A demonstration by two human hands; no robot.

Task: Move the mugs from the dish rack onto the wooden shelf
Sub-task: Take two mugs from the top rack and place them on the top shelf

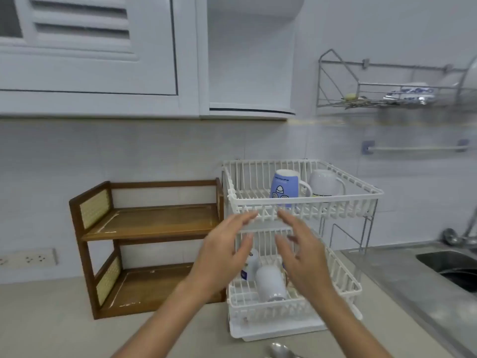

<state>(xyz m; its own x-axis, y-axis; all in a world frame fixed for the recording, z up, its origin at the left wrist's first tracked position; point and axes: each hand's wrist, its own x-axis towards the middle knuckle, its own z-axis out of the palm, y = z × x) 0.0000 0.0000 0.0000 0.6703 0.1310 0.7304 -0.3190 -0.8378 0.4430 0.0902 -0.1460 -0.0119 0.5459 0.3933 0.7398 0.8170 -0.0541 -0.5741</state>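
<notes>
A white two-tier dish rack [366, 195] stands on the counter. Its upper tier holds a blue patterned mug [284, 187] and a white mug [325, 182], both upside down. On the lower tier a white mug [271, 282] lies tilted, and a white mug with a blue mark [249, 264] shows partly behind my left hand. To the rack's left stands the wooden shelf [152, 222], with both levels bare. My left hand [224, 257] and my right hand [302, 257] hover open in front of the rack, palms facing each other, holding nothing.
A steel sink [449, 267] lies at the right with a tap above it. On the wall hang a metal rack [387, 99] and a towel bar [413, 149]. White cupboards hang overhead. A wall socket [28, 258] sits at the left; a spoon [281, 352] lies at the counter's front.
</notes>
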